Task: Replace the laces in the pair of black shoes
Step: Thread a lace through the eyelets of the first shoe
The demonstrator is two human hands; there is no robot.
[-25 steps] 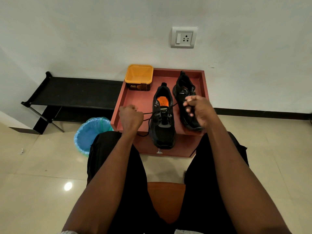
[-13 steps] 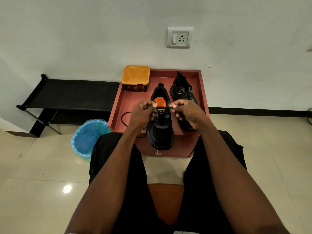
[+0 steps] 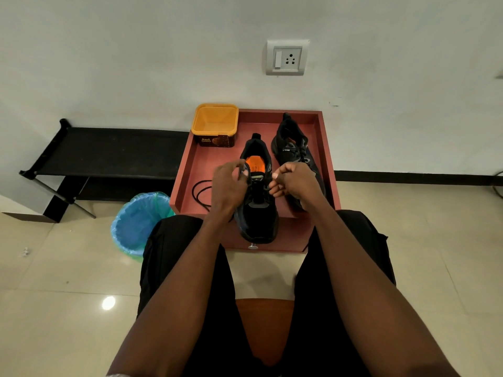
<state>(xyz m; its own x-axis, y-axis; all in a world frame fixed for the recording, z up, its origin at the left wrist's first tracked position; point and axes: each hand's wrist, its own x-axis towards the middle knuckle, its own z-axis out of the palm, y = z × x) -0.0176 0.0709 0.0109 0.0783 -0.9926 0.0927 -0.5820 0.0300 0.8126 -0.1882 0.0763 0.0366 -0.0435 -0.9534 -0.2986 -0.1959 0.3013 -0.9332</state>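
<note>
Two black shoes stand on a reddish-brown tray table (image 3: 187,170). The near shoe (image 3: 258,216) has an orange insole and points its toe towards me. My left hand (image 3: 228,183) is pinched at the shoe's left top eyelets, and my right hand (image 3: 294,180) is pinched at the right side; each grips a black lace end. Slack of the black lace (image 3: 200,190) loops on the tray to the left. The second shoe (image 3: 292,142) stands behind on the right, partly hidden by my right hand.
An open orange tub (image 3: 215,123) sits at the tray's back left corner. A blue-lined bin (image 3: 138,221) stands on the floor at the left, beside a low black rack (image 3: 109,151). The wall with a socket (image 3: 287,57) is close behind. My knees flank the tray.
A second ago my hands were spread wide, pulling the lace outwards. They have come in to the shoe's upper eyelets, and the lace slack has dropped into a loop on the tray.
</note>
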